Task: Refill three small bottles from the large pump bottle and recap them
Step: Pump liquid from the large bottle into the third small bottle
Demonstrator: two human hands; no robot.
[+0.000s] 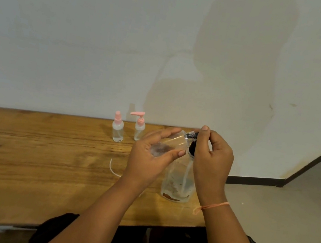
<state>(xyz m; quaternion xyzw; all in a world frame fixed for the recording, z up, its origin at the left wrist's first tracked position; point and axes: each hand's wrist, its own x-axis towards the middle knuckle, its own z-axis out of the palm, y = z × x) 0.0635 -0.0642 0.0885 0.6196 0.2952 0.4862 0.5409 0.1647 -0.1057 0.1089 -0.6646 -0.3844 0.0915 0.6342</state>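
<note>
For filling, the tilted small bottle (176, 140) was gripped by the left hand (148, 160), its mouth at the pump nozzle (191, 135) pinched by the right hand (213, 162).

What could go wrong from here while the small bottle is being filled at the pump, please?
1. The left hand holds the small bottle tilted at the pump; liquid might miss its mouth or run back out onto the table.
2. The large bottle stands near the table's corner, steadied only by the right hand on the pump; a hard press could tip it.
</note>
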